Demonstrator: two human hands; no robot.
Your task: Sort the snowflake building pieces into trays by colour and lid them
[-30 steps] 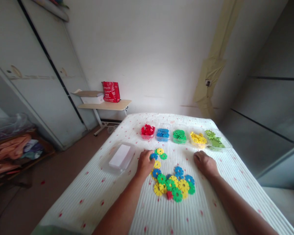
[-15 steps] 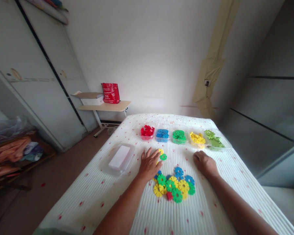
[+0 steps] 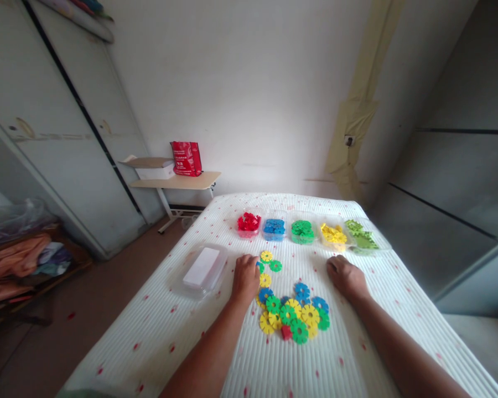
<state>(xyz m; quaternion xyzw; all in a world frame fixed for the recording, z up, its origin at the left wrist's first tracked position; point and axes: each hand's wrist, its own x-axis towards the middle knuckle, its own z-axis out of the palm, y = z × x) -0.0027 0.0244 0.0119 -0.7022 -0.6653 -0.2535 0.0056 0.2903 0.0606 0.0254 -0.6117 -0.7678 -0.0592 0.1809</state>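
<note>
My left hand [image 3: 244, 275] lies on the white bedspread with its fingers curled around a blue toothed disc [image 3: 259, 267], of which only an edge shows. Just beyond the fingertips sit a loose yellow disc [image 3: 266, 256] and a green disc [image 3: 275, 266]. A pile of yellow, green, blue and red discs [image 3: 294, 316] lies between my forearms. To the right of the pile rests my right hand [image 3: 345, 275], a loose fist with nothing in it.
Clear trays stand in a row at the far side: red [image 3: 249, 222], blue [image 3: 274, 226], green [image 3: 302, 230], yellow [image 3: 333, 234], light green [image 3: 362, 239]. A clear lidded box [image 3: 200, 269] lies left of my left hand. A side table [image 3: 176, 179] stands beyond the bed.
My left hand spread flat over the discs half a second ago and has now curled shut again, pulled slightly back. The right hand has stayed put.
</note>
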